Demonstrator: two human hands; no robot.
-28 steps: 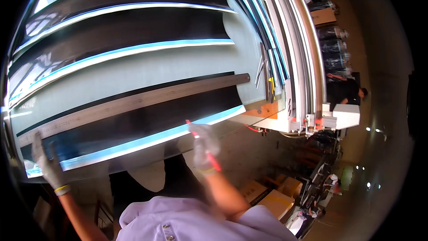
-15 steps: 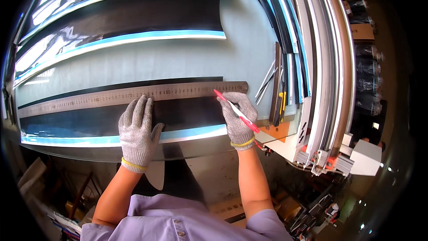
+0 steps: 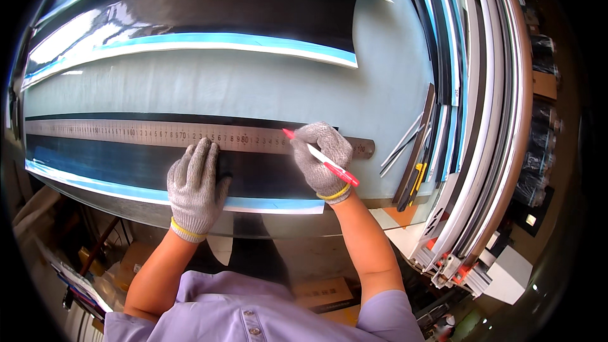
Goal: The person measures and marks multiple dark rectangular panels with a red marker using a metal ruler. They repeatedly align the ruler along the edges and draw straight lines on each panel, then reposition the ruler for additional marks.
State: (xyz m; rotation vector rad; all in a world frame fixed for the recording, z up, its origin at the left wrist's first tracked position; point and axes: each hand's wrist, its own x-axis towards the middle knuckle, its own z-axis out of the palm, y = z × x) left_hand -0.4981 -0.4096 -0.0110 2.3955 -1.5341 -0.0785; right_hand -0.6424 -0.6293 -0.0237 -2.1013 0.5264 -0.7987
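Note:
A long steel ruler (image 3: 139,133) lies lengthwise over a dark sheet (image 3: 266,174) with a blue and white strip along its near edge. My left hand (image 3: 196,183), in a grey knit glove, rests flat with its fingers stretched out, fingertips on the ruler's near edge. Farther right, my gloved right hand (image 3: 322,155) grips a red and white pen (image 3: 332,166). The pen slants, its red tip end at the ruler's upper part, while the fingers cover some of the ruler near its right end. Whether the tip touches the surface cannot be made out.
Two more dark sheets, the nearer (image 3: 209,12) with a blue and white edge, lie farther back on the glass-topped table (image 3: 190,85). At the right are thin strips (image 3: 400,145), a yellow cutter (image 3: 418,180), a dark bar (image 3: 418,139) and long rails (image 3: 500,88).
My right hand with the pen has shifted left along the ruler. The left hand stays on the ruler. The whole view has turned slightly, so the table's right side sits lower.

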